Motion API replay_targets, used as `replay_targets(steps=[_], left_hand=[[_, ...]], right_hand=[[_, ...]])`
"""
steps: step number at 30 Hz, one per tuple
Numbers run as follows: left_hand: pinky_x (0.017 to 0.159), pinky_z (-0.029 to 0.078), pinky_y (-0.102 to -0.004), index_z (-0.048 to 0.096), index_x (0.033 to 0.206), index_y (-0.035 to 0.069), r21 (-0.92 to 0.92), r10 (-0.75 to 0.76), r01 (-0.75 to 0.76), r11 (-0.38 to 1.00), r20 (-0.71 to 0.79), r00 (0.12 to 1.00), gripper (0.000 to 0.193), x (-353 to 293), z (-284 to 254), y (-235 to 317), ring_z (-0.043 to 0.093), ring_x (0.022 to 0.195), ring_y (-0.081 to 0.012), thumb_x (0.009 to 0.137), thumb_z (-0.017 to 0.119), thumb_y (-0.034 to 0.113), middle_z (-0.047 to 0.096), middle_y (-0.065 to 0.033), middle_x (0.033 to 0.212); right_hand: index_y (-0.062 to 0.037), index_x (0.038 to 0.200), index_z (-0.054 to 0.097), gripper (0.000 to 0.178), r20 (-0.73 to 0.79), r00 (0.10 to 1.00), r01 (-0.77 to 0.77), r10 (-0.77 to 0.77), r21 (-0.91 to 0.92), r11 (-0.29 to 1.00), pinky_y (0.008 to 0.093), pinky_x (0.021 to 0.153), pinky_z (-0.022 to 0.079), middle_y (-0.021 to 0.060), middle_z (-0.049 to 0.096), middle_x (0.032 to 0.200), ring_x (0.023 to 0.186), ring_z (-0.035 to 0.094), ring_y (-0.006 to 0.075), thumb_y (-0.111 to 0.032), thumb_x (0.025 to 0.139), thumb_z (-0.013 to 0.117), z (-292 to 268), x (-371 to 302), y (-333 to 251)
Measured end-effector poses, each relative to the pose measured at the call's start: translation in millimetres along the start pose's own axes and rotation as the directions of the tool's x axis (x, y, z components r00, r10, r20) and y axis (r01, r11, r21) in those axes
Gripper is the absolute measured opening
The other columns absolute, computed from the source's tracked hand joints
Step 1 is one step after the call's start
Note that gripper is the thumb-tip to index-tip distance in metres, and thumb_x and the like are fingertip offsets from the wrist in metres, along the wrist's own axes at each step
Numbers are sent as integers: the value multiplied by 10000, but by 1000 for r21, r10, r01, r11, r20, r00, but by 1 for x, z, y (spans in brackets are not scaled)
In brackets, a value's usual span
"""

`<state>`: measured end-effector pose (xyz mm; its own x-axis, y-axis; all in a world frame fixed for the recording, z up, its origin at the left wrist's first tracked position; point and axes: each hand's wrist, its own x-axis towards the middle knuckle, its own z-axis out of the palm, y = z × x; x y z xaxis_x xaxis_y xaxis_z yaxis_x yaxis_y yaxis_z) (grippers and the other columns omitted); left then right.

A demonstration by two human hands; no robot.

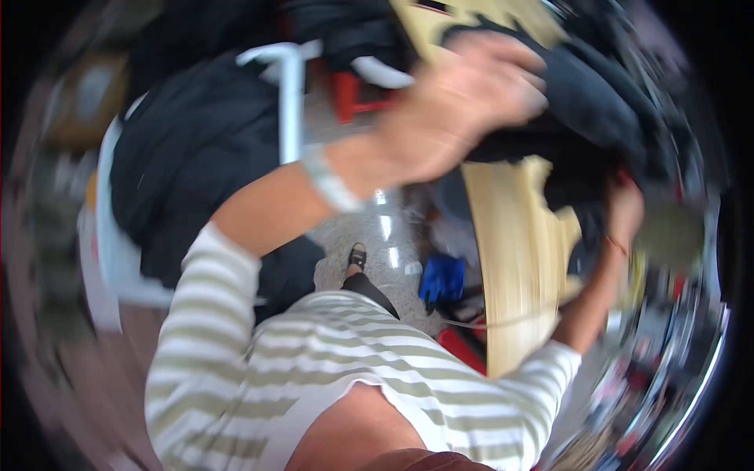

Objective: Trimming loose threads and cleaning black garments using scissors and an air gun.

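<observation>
A dark grey-black garment (pixel 593 86) is stretched over the pale wooden table at the right. My left hand (pixel 491 82), blurred by motion, is raised in front of it with curled fingers, closed on part of the dark cloth. At the garment's near right side, my right hand (pixel 624 206) grips its edge, its fingertips partly hidden by the cloth. Between both hands the fabric hangs in a dark fold.
A pale wooden tabletop (pixel 514 259) with a wavy edge stands in front of me. To the left, a white-framed bin (pixel 292 102) holds a heap of black cloth (pixel 196 165). A blue object (pixel 444 279) lies low near the table. Blurred clutter fills the right side.
</observation>
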<state>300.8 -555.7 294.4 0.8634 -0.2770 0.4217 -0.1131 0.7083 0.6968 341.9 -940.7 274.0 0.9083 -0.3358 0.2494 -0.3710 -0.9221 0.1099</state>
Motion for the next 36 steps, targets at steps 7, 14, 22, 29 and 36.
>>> replay_targets(steps=[7,14,22,29,36], left_hand=[[871,503,-373,639,1093,19,631,-190,35,775,180,965,381,-117,-59,-33,642,992,-256,826,716,280,672,-137,1023],[896,468,-427,643,1072,29,861,197,506,-50,-488,850,325,-322,-238,58,579,1026,-356,790,704,180,623,-167,1070],[1029,357,-458,504,1318,106,310,619,801,-513,-513,595,591,-461,-370,182,435,1271,-319,783,743,184,461,-154,1364],[980,395,-432,551,1200,101,427,499,708,-562,-508,702,421,-476,-450,215,498,1161,-303,809,693,164,539,-124,1201],[674,502,-429,566,1061,29,727,426,686,12,-625,655,216,-468,-422,275,630,851,-421,921,596,190,637,-237,883]], right_hand=[[-11,1072,607,290,304,945,1,-121,366,931,460,558,486,210,639,739,594,593,306,-220,888,524,181,26,159],[-49,1184,568,327,710,463,-242,-531,678,695,296,436,461,42,568,707,531,558,135,-76,874,667,207,-221,-156],[-9,1299,534,432,189,443,568,-876,697,437,356,765,546,162,691,1068,900,703,291,-121,896,644,110,-239,-324],[-119,1316,539,452,335,412,576,-848,625,527,440,777,526,245,664,991,940,658,411,-154,878,645,32,-313,-431],[-125,1301,533,438,283,333,572,-900,698,431,453,751,522,238,666,918,881,643,436,-195,886,655,26,-344,-481]])
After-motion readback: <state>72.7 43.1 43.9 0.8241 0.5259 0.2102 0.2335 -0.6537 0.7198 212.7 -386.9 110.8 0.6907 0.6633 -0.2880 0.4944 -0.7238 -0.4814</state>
